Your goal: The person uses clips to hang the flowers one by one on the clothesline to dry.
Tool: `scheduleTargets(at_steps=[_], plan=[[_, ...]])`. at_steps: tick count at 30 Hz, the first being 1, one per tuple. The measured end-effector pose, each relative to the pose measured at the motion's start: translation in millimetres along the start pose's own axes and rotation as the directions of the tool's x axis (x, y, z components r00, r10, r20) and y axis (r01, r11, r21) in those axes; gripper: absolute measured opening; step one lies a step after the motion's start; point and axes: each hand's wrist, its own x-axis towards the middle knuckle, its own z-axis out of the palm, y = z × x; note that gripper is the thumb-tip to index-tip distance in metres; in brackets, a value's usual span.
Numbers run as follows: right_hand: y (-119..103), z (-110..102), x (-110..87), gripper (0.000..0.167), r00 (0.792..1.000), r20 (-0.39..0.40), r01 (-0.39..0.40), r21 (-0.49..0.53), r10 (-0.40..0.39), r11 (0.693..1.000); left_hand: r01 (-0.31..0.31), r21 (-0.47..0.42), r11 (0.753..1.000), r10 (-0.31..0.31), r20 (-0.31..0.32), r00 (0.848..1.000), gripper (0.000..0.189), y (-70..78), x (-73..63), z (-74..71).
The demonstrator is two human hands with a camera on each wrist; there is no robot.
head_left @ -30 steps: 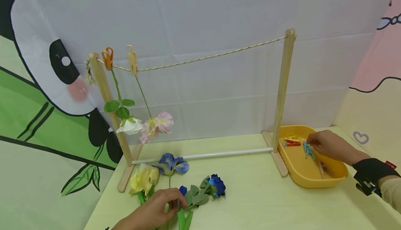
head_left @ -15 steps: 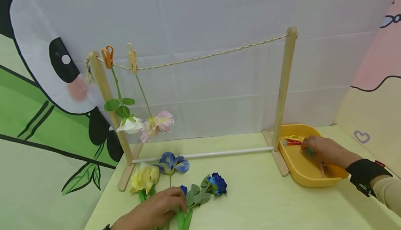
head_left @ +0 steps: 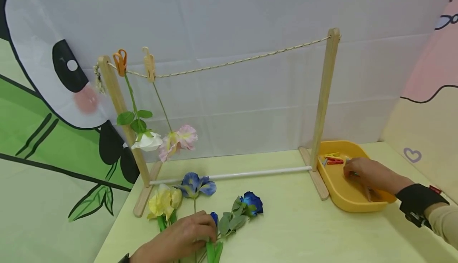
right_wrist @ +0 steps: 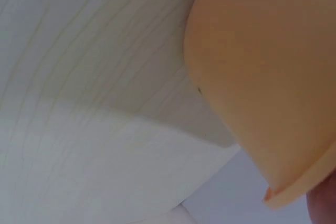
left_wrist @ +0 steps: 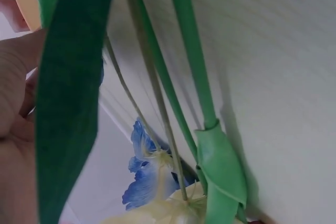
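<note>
In the head view my left hand (head_left: 191,233) curls its fingers at the stem of a blue tulip (head_left: 214,217), between its bud and long green leaves (head_left: 214,251). Beside it lie a blue rose (head_left: 252,203), a blue iris (head_left: 196,185) and a yellow flower (head_left: 165,202). A broad leaf (left_wrist: 71,98) partly covers that hand in the left wrist view. Inside the yellow basin (head_left: 352,206), my right hand (head_left: 372,173) pinches a teal clothespin (head_left: 353,174), mostly hidden under the fingers. Red (head_left: 334,161) and yellow clothespins (head_left: 332,155) lie at its left side.
A wooden rack with a slanting rope (head_left: 229,63) stands behind. An orange clothespin (head_left: 120,62) holds a white rose (head_left: 147,141); a beige clothespin (head_left: 149,67) holds a pink flower (head_left: 177,140). The right post (head_left: 326,96) stands close beside the basin.
My right hand has moved left and closed over the teal clothespin. My left hand has shifted slightly right with the tulip, and the blue rose has moved a little right and away.
</note>
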Motion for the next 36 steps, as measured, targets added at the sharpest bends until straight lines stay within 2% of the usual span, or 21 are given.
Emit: scheduleTargets(at_steps=[7,10,12,15,19,22,24,26,31,34,36], plan=[[-8,4,5.8,0.029,0.995,-0.091,0.030,-0.023,-0.032,0.999,-0.025,0.054,0.998,0.026,-0.021,0.999,0.028,1.3,8.1,-8.4],[-16,1,10.7,0.025,0.997,-0.068,0.021,0.011,-0.020,1.000,-0.048,0.080,0.996,0.050,-0.031,0.998,0.027,1.7,10.3,-9.2],[-20,-1,13.0,0.022,0.999,-0.032,0.001,0.038,0.000,0.999,-0.071,0.131,0.989,0.076,-0.029,0.997,0.028,2.0,11.4,-8.1],[-24,-6,12.9,0.020,0.999,0.040,-0.039,0.074,0.036,0.996,-0.114,0.227,0.967,0.119,-0.008,0.993,0.031,2.1,12.0,-4.2],[-25,-10,9.9,0.024,0.992,0.117,-0.063,0.060,0.056,0.996,-0.166,0.349,0.922,0.154,0.060,0.986,0.027,4.0,12.3,1.9],[-25,-6,9.5,0.028,0.992,0.117,-0.040,0.023,0.037,0.999,-0.176,0.421,0.890,0.152,0.090,0.984,0.022,4.8,13.0,4.3],[-24,-3,9.9,0.031,0.995,0.093,-0.019,0.001,0.019,1.000,-0.162,0.443,0.882,0.139,0.084,0.987,0.022,3.9,14.2,4.4],[-25,-1,11.0,0.033,0.997,0.078,-0.014,-0.007,0.014,1.000,-0.138,0.429,0.893,0.125,0.058,0.990,0.024,2.4,15.4,3.0],[-27,3,13.5,0.030,0.997,0.067,-0.035,-0.012,0.036,0.999,-0.068,0.284,0.956,0.083,-0.039,0.996,0.029,-1.1,17.1,-4.7],[-28,5,13.6,0.032,0.999,0.047,-0.027,-0.023,0.028,0.999,-0.044,0.216,0.975,0.060,-0.071,0.996,0.032,-3.2,17.7,-9.2],[-29,5,13.8,0.034,0.999,0.041,-0.022,-0.028,0.023,0.999,-0.024,0.196,0.980,0.037,-0.065,0.997,0.032,-4.7,17.9,-11.3]])
